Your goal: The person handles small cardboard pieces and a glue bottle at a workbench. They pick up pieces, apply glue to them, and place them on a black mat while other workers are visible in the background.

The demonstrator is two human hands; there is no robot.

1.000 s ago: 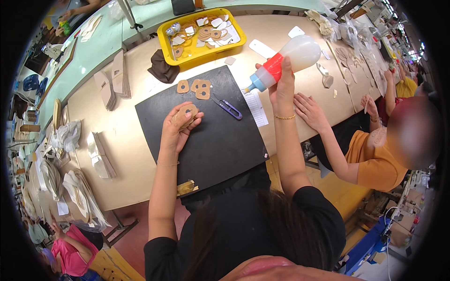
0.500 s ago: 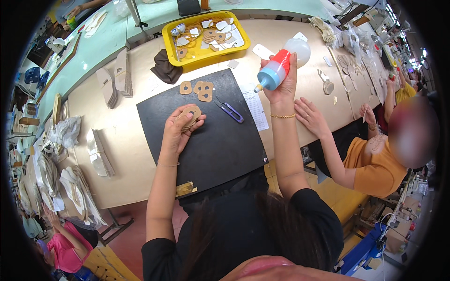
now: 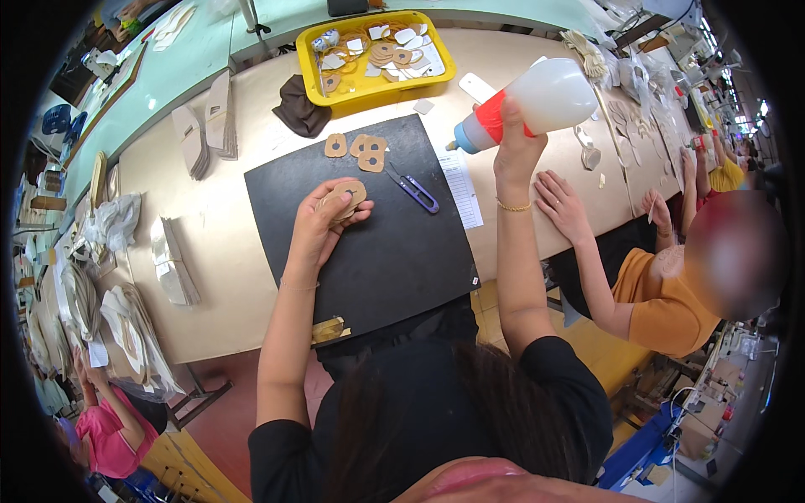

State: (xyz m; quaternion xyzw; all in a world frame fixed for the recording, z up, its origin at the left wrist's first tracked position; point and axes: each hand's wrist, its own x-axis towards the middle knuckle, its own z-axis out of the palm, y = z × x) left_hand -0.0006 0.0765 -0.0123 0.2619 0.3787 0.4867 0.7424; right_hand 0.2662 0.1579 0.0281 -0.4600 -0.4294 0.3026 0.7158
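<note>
Person's left hand (image 3: 325,214) closed, thumb and fingers pinching stack of tan rounded pieces with central holes (image 3: 359,192) above black rectangular mat (image 3: 386,260). Right hand (image 3: 516,144) wrapped around translucent white squeeze bottle (image 3: 560,90) with red band, blue cap, tilted, right of mat. Purple-handled snips (image 3: 423,198) on mat near loose tan pieces (image 3: 371,160).

Head view, fisheye, one: worn on the wearer's head, facing steeply down; wearer's black shirt (image 3: 436,402) very near, dark mat (image 3: 386,251) central, yellow tray (image 3: 390,95) far, co-worker (image 3: 662,310) right.
</note>
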